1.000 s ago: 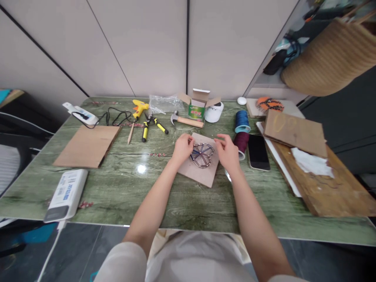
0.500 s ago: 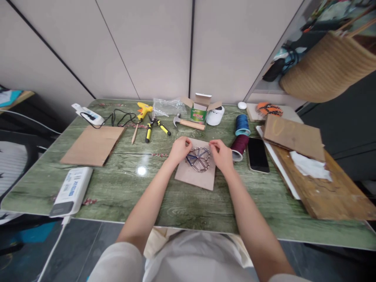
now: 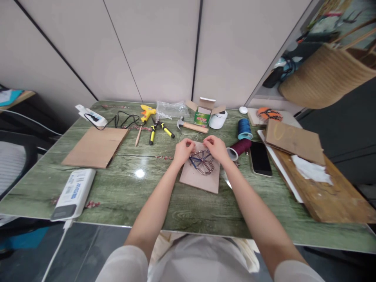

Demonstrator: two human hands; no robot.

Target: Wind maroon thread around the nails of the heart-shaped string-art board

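**Both hands curled over a nail-and-thread wheel (image 3: 202, 162)**
The left hand (image 3: 183, 152) and right hand (image 3: 216, 148) sit at its far rim, grip unclear. Its wooden board (image 3: 199, 182) lies mid-counter (image 3: 117, 188), long axis running near-far, tilted slightly.

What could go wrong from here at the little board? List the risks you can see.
The pins of the thread wheel sit right under the left hand and right hand, so fingers might get pricked or snag the thread. The small board seems to lie loose on the glossy tabletop, so it may slide. The maroon spool lies on its side, so it could roll into the phone.
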